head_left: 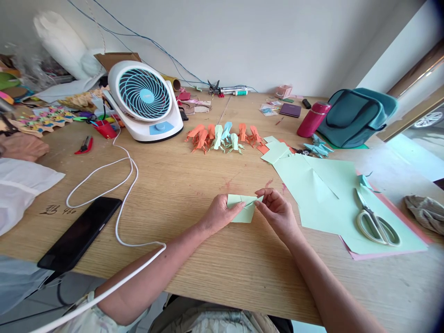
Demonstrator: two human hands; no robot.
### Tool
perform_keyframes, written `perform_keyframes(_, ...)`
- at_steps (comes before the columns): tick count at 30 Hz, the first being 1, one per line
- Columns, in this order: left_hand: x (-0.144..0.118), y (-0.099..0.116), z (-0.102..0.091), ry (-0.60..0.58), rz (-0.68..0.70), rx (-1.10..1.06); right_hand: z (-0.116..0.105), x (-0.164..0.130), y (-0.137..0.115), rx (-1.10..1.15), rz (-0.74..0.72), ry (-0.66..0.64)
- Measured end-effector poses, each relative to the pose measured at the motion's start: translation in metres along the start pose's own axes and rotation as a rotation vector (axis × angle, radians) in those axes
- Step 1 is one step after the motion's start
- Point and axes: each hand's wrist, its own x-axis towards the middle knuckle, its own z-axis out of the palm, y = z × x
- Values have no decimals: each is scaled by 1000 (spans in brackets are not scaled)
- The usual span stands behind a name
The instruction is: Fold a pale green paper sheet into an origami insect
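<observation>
A small piece of pale green paper [244, 215], partly folded, is held between my two hands just above the wooden table. My left hand [219, 213] grips its left side, thumb lying across the front. With thumb and forefinger, my right hand [277, 210] pinches the upper right corner, where a flap is folded. Farther back stand several folded paper figures, among them an orange one [200, 138], a pale green one [218, 137] and a light blue one [226, 131]. Small green paper squares [276, 151] lie to the right of them.
At right, scissors [376, 226] rest on large green sheets [326, 208]. Behind are a pink bottle [314, 119] and a teal bag [357, 115]. A fan [145, 99], a white cable [120, 222] and a black phone [79, 233] occupy the left. Another person's hand [26, 147] shows at far left.
</observation>
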Motion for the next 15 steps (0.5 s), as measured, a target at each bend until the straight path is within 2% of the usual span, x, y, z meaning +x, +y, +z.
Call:
perform_keyframes(7,1,-2,0,-10,40,39,-2,-2,0,-18,-23,-36)
perform_keyframes(15,0,0,0,-44,43,-12,-1,-2,-2,-46,-38,-15)
